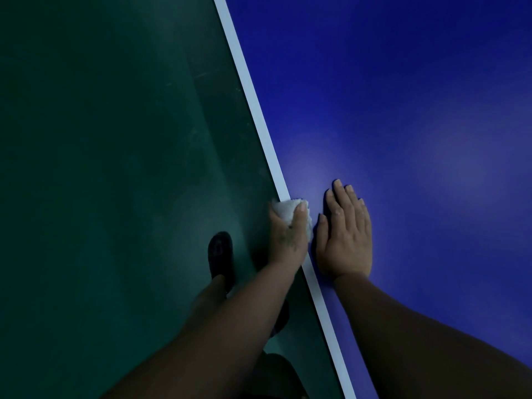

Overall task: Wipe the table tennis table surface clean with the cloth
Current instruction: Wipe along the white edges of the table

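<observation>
the left hand (pixel 288 234) is gripping the bunched cloth (pixel 290 210) on the white edge line (pixel 259 110). the right hand (pixel 345 237) is lying flat, fingers straight, on the blue table surface (pixel 403 110) just beside it. the unwiped surface is lying to the cloth's right and ahead.

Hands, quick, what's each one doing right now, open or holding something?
Left hand: closed, gripping the white cloth at the table's white edge line.
Right hand: open, flat on the blue table surface, holding nothing.
</observation>
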`<state>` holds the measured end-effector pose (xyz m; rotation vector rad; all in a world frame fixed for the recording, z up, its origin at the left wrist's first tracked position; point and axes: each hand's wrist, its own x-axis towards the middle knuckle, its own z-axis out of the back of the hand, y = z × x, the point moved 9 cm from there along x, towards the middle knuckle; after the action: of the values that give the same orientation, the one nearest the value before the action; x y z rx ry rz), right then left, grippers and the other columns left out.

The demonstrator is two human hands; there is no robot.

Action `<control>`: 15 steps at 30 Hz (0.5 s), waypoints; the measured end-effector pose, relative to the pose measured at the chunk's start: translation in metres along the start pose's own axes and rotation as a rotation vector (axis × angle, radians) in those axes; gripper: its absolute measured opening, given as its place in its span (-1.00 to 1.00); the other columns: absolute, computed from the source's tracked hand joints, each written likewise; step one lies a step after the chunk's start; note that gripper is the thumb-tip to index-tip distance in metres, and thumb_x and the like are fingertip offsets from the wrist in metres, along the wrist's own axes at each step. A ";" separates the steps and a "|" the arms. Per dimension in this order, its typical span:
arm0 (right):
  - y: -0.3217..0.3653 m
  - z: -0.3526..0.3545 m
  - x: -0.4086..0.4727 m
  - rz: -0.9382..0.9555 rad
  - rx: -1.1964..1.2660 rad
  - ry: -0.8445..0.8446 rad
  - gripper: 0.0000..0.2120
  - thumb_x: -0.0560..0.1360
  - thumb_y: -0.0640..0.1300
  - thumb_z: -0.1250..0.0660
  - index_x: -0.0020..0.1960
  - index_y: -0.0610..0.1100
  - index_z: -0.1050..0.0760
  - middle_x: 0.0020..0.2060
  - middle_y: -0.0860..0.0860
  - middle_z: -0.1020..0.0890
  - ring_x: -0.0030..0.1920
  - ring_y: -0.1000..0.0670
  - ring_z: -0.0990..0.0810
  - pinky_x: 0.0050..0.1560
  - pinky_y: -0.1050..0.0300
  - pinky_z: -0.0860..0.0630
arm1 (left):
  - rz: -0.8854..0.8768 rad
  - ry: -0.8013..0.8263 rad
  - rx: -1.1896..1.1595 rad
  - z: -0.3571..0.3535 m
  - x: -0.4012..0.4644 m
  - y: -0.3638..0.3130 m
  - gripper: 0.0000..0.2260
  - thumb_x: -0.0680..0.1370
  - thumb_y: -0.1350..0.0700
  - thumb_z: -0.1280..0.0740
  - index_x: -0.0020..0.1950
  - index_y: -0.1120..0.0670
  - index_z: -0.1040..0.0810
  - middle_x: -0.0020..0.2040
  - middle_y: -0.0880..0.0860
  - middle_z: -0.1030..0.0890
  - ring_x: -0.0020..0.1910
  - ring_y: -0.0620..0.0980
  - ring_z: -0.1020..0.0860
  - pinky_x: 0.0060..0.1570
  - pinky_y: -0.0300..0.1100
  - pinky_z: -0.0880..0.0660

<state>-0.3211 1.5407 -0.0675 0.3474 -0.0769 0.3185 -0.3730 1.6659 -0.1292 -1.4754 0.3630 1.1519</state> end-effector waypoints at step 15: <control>0.015 0.004 0.020 -0.002 -0.009 0.037 -0.60 0.67 -0.22 -0.28 0.49 -0.30 -0.47 0.55 -0.19 -0.44 0.57 -0.24 -0.40 0.61 -0.27 -0.26 | -0.044 0.085 -0.134 0.029 0.113 -0.150 -0.56 0.73 -0.04 -0.31 0.49 0.17 -0.29 0.25 0.11 -0.55 -0.04 -0.12 -0.59 -0.35 -0.41 -0.55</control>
<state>-0.3065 1.5585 -0.0567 0.3321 -0.0414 0.3223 -0.2184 1.7755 -0.1287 -1.6453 0.3150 1.0975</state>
